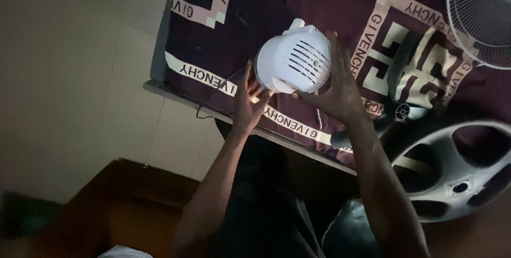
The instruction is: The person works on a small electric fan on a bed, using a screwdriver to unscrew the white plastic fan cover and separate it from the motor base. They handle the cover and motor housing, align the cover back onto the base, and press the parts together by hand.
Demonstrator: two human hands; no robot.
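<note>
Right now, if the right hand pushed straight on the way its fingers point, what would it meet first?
The right hand already touches the white slotted plastic fan motor housing, so that comes first. Beyond it lies the dark maroon patterned cloth, though depth is unclear.

1. The wire fan guard (pixel 479 15) at two o'clock is cut off by the top and right edges.
2. The grey fan blade (pixel 452 170) at four o'clock runs past the right edge.
3. The right hand (pixel 335 90) hides part of the white motor housing (pixel 295 61).
4. A dark object (pixel 407 111) right of the hands is too dim to tell.
</note>
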